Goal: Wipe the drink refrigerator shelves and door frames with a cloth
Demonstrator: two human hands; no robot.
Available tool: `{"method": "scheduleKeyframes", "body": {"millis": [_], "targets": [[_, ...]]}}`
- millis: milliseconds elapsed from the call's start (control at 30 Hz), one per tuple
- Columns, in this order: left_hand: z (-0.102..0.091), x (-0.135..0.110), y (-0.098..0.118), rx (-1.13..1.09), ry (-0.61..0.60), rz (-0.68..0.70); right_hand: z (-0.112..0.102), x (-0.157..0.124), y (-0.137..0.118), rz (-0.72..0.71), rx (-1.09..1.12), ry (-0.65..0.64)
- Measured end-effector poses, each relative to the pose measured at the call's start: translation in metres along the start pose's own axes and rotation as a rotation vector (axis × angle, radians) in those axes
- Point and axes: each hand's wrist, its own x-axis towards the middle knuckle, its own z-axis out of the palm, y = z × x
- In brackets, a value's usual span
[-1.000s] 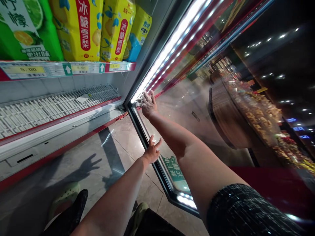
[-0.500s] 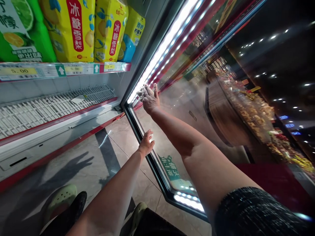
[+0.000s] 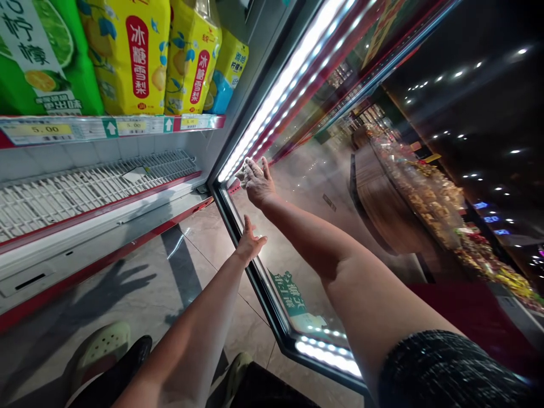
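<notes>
My right hand [image 3: 258, 182] presses a pale crumpled cloth [image 3: 243, 172] against the inner glass of the open cooler door [image 3: 340, 187], low down by its lit LED strip [image 3: 272, 99]. My left hand [image 3: 249, 245], fingers spread and holding nothing, rests on the door's black lower frame edge [image 3: 255, 277]. A green sticker [image 3: 290, 294] sits on the glass below my right forearm.
The cooler's bottom white wire shelf [image 3: 89, 190] is bare. Above it stand yellow and green drink bottles [image 3: 131, 56] behind price tags [image 3: 106, 127]. Grey tiled floor [image 3: 140, 283] lies below, with my green clogs [image 3: 102, 345]. Shop displays [image 3: 442, 209] show in the glass.
My right hand with the cloth rose a little along the glass, then came back down. My left hand slid up along the door frame edge.
</notes>
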Motion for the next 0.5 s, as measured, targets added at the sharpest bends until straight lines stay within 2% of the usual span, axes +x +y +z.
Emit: {"method": "scheduleKeyframes", "body": {"millis": [100, 200, 267, 400, 500], "targets": [[0.003, -0.002, 0.001, 0.003, -0.005, 0.004, -0.005, -0.002, 0.002, -0.031, -0.010, -0.027], [0.005, -0.004, 0.001, 0.026, -0.013, 0.005, -0.005, 0.000, 0.008, -0.002, 0.001, 0.054], [0.006, -0.002, 0.000, 0.051, -0.021, 0.000, -0.001, 0.000, 0.011, -0.011, 0.006, 0.081], [0.007, 0.003, -0.006, 0.122, -0.007, -0.017, 0.010, 0.005, 0.019, -0.070, 0.007, 0.019], [0.009, 0.006, -0.011, 0.179, 0.014, -0.010, 0.014, 0.015, 0.027, -0.080, 0.008, 0.072]]}}
